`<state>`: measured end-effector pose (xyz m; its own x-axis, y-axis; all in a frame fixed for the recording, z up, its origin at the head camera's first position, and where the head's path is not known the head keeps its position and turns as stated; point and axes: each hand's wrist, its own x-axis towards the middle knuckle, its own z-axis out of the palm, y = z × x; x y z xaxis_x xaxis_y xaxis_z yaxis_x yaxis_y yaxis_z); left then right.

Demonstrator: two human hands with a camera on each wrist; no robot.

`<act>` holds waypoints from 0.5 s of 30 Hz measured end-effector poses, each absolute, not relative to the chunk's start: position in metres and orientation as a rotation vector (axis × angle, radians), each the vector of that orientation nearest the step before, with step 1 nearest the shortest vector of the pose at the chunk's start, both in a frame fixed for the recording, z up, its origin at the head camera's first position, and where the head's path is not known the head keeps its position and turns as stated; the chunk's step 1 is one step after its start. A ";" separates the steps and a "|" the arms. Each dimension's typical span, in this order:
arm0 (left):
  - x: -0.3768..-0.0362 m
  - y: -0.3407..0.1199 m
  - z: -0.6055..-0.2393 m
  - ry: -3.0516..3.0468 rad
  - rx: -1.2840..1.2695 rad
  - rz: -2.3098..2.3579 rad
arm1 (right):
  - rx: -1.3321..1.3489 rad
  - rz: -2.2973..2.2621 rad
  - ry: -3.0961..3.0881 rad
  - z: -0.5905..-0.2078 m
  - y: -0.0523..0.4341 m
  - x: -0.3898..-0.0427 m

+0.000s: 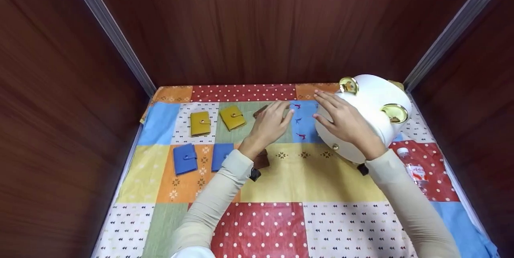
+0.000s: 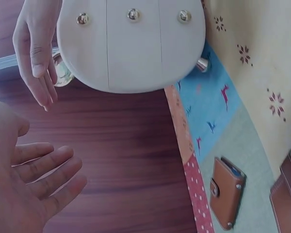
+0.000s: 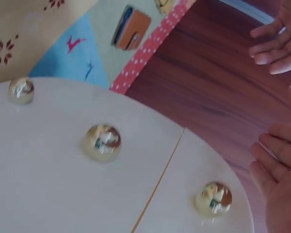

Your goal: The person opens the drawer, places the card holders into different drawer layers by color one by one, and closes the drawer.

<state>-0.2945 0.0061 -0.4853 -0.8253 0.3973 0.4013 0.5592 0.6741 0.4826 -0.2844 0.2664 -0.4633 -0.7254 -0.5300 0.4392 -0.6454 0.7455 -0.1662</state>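
Observation:
My left hand (image 1: 271,123) hovers above the middle of the cloth with fingers extended and holds nothing. Partly hidden behind it in the head view are a small brown card wallet (image 1: 260,111) and, by the wrist, a darker brown one (image 1: 262,160). My right hand (image 1: 341,117), also with extended fingers, is beside a white rounded cabinet (image 1: 373,93) and overlaps it in the head view. In the left wrist view the cabinet's flat face (image 2: 131,53) shows three gold knobs and thin seam lines. The two palms face each other, apart.
To the left lie two yellow card wallets (image 1: 200,123) (image 1: 232,118) and two blue ones (image 1: 185,159) (image 1: 221,155). A clear bottle (image 1: 415,171) with a red-and-white label lies at the right. Dark wood panels (image 1: 257,29) enclose the patchwork tablecloth (image 1: 257,230) at the back and sides.

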 end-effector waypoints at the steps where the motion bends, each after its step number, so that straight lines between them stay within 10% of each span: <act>1: -0.294 0.009 -0.485 -2.628 -0.769 -0.887 | 0.898 0.440 -2.580 -0.463 0.269 -0.283; 15: -0.294 0.040 -0.483 -2.629 -0.809 -0.926 | 0.858 0.444 -2.526 -0.459 0.295 -0.274</act>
<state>-0.2941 0.0399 -0.4828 -0.8184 0.4223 0.3896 0.5733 0.6462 0.5038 -0.2743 0.2952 -0.4595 -0.7144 -0.4950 0.4946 -0.6341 0.7569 -0.1582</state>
